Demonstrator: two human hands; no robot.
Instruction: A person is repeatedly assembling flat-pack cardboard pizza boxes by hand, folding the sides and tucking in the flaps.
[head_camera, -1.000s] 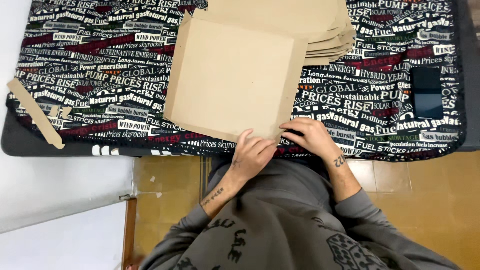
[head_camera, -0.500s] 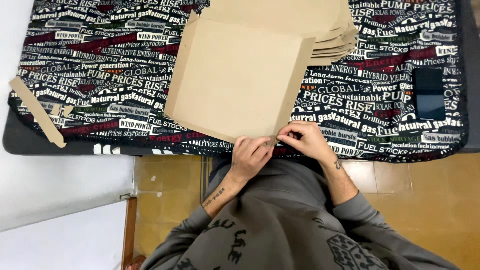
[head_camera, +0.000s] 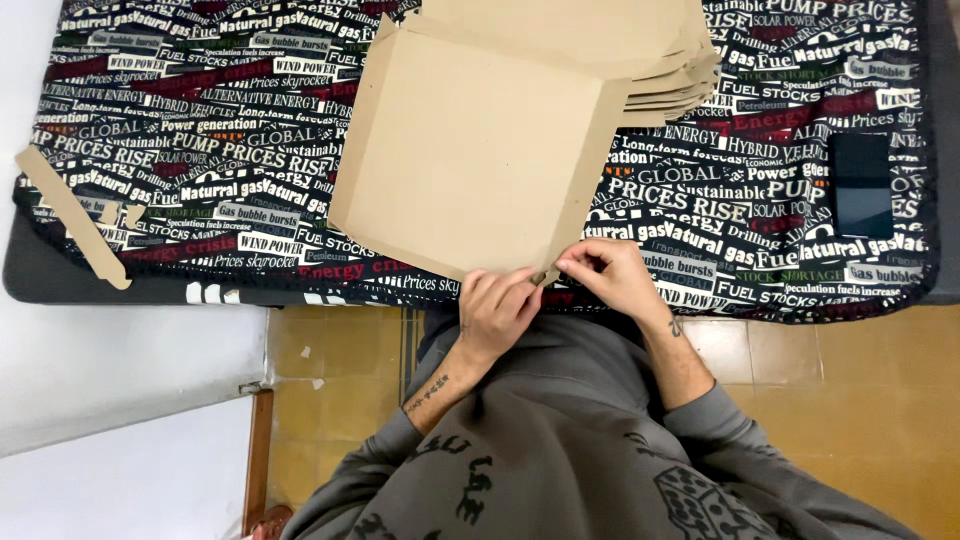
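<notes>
One flat cardboard blank (head_camera: 475, 165) lies in the middle of the frame on a cloth (head_camera: 200, 150) printed all over with words, and both hands are working at its near corner. The left hand (head_camera: 497, 310) has its fingers curled down on the lower edge, pressing the board against the cloth. The right hand (head_camera: 610, 280) pinches a small tab at that same corner between thumb and fingertips, so both are closed on the blank and neither is free.

As far as I can judge, the work is at an early stage. The blank is unfolded, no wall stands up, and only this one corner looks to be under way. The other edges lie flat and look untouched.

Behind it, in the upper middle of the frame, sits a stack (head_camera: 640, 50) of the same brown sheets, fanned a little at the right side, none of them shaped; I take those as waiting. A long cardboard strip (head_camera: 72, 215) with two small scraps beside it rests at the left edge of the cloth. A dark phone (head_camera: 862, 185) lies at the right, well apart from the hands.
</notes>
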